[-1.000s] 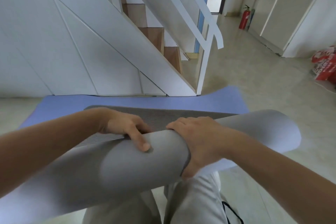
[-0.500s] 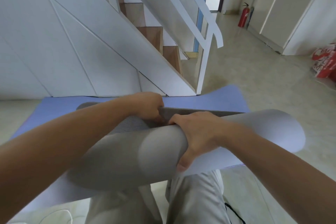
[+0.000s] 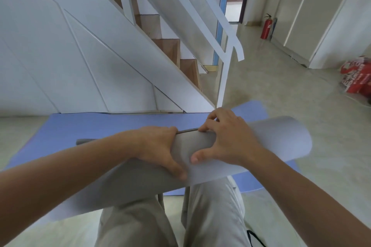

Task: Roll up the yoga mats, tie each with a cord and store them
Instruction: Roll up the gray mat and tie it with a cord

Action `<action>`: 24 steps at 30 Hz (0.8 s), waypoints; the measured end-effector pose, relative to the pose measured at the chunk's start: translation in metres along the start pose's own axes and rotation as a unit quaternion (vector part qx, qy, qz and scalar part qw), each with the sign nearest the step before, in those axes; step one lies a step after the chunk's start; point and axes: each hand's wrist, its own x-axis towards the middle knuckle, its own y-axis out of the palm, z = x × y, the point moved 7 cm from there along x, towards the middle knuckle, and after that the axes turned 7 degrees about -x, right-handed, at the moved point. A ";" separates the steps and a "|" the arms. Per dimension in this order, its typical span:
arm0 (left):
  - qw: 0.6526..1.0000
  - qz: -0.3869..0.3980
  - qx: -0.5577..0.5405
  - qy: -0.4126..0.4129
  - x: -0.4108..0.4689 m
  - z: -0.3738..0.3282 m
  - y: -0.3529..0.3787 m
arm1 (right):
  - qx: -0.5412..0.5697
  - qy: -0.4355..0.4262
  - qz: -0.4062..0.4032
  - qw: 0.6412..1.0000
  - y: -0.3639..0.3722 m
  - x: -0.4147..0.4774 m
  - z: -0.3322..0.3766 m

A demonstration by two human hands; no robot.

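The left grip (image 3: 158,150) and right grip (image 3: 230,142) both clasp the grey mat (image 3: 281,138), fingers curled over its far side and thumbs pressed on the near side. The grey mat looks about fully rolled. Beneath it, the blue mat (image 3: 100,126) lies flat on the floor (image 3: 301,86). By my judgement, 1 of 2 rolls is close to done, no cord is tied, and nothing is stored. Far right of the grey mat sits a red bag (image 3: 357,78); its contents can't be told.
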 end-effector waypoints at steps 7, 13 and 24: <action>0.985 -0.170 0.023 0.038 0.002 0.013 -0.044 | -0.008 0.090 -0.177 0.980 -0.012 -0.006 -0.036; 0.942 -0.333 -0.023 0.019 0.039 0.052 -0.109 | 0.090 0.246 -0.282 0.923 -0.067 0.050 -0.105; 0.807 -0.398 -0.436 -0.032 0.178 0.144 -0.057 | 0.534 0.245 -0.084 0.805 0.021 0.201 -0.111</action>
